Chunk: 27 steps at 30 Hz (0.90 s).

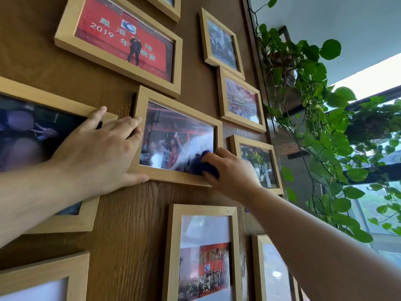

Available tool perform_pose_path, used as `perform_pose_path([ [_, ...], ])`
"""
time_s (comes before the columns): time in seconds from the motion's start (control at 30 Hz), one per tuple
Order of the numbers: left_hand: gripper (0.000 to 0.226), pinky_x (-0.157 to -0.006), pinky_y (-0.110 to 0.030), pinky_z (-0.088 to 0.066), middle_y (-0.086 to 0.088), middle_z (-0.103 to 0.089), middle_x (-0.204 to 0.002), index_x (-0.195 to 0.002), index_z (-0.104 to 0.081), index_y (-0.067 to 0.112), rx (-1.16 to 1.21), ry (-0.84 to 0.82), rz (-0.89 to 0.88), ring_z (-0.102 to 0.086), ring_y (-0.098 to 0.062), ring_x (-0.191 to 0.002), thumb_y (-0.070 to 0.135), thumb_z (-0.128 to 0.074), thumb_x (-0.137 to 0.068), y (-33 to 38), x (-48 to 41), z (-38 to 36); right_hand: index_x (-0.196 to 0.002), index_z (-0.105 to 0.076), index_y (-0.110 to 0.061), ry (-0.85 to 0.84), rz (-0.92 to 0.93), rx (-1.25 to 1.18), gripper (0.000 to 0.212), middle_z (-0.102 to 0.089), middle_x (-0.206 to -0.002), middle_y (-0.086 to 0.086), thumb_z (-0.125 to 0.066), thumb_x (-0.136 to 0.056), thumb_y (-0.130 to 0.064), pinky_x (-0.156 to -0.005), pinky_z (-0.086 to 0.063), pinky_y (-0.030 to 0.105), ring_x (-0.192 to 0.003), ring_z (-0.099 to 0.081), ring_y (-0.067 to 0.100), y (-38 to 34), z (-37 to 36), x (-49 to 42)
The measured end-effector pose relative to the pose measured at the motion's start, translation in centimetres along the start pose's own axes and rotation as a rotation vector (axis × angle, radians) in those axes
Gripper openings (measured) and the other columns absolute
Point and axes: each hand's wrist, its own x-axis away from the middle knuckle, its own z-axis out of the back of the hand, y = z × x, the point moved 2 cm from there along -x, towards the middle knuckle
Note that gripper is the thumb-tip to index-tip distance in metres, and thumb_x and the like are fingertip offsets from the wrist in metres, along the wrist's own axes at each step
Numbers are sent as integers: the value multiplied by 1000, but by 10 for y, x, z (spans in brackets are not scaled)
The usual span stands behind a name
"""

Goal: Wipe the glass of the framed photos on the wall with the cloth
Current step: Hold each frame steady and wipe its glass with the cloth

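Observation:
Several light wooden photo frames hang on a brown wood-grain wall. The middle frame (pixel 143 101) holds a crowd photo behind glass. My left hand (pixel 102 148) lies flat on the wall, fingers spread, gripping that frame's left edge with the thumb under its bottom corner. My right hand (pixel 230 170) presses a dark blue cloth (pixel 201 165) against the lower right corner of the glass. A pale reflection streak crosses the glass above the cloth.
A large red-photo frame (pixel 65 29) hangs above, a dark-photo frame (pixel 43 101) at left, three small frames at right (pixel 221 94), more frames below (pixel 173 246). A trailing green plant (pixel 314 105) hangs beside a window at the right.

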Motion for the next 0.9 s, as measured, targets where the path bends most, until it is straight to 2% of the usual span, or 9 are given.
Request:
perform_pose_path([
  [0.2,99,-115,-55,-23,-12,-37,-151,-136,-47,8,-3,-47,8,-36,-22,-138,79,-50,-67,1,0,3,-121,-46,-31,-61,-55,115,31,-54,-108,-1,-50,-92,-41,-59,-51,33,-79,-56,18,13,2,9],
  [0.53,99,-118,-52,-13,-10,-20,-159,-146,-29,11,-19,-147,25,-18,-21,-146,78,-40,-74,4,-1,12,-124,-44,-31,-106,-60,82,34,-54,-112,0,-49,-92,-42,-58,-45,30,-83,-56,19,-2,9,8],
  [0.63,99,-119,-52,-11,-9,-15,-160,-148,-23,11,-50,-181,25,-13,-21,-147,78,-37,-76,4,-1,12,-123,-44,-32,-109,-73,81,34,-54,-111,-1,-49,-91,-42,-61,-50,34,-83,-57,20,-2,11,8],
  [0.77,98,-119,-51,-10,-10,-10,-161,-148,-18,11,-74,-200,19,-9,-22,-147,77,-34,-79,7,-2,15,-121,-46,-30,-69,-89,50,32,-55,-109,-2,-51,-90,-41,-62,-52,35,-80,-56,18,-6,19,7],
  [0.9,100,-119,-51,-8,-11,-5,-162,-150,-8,10,-72,-207,15,-3,-23,-148,78,-27,-79,5,3,19,-119,-49,-26,20,-10,-12,33,-58,-108,-1,-53,-90,-42,-62,-54,35,-79,-57,17,-27,33,-5],
])
